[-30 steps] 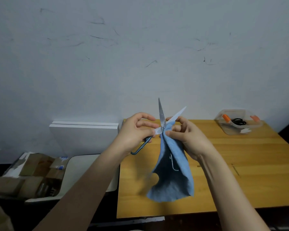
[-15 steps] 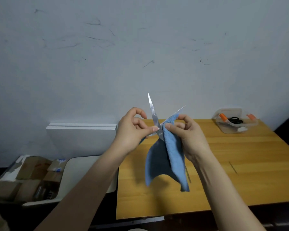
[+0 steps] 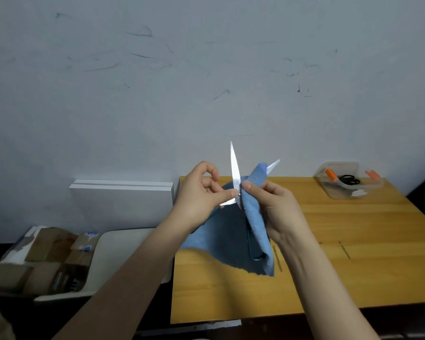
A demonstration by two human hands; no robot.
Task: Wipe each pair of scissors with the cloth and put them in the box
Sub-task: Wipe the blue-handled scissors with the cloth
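A pair of metal scissors (image 3: 234,168) is held open above the wooden table (image 3: 353,253), blades pointing up. My left hand (image 3: 201,195) pinches it near the pivot. My right hand (image 3: 272,207) presses the blue cloth (image 3: 253,217) around the right blade, whose tip sticks out above the cloth. The cloth hangs down and hides most of the handles; one handle loop shows through near its lower edge. A clear plastic box (image 3: 349,182) with orange clips stands at the table's far right, with black-handled scissors (image 3: 349,179) inside.
White boards (image 3: 123,200) lean against the wall left of the table. A pale chair seat (image 3: 118,253) and a cardboard box of clutter (image 3: 42,258) sit lower left. A scuffed wall rises behind the table.
The cloth has slid higher along the right blade, covering more of it. Both hands with the scissors have shifted slightly and the cloth now drapes behind the left hand.
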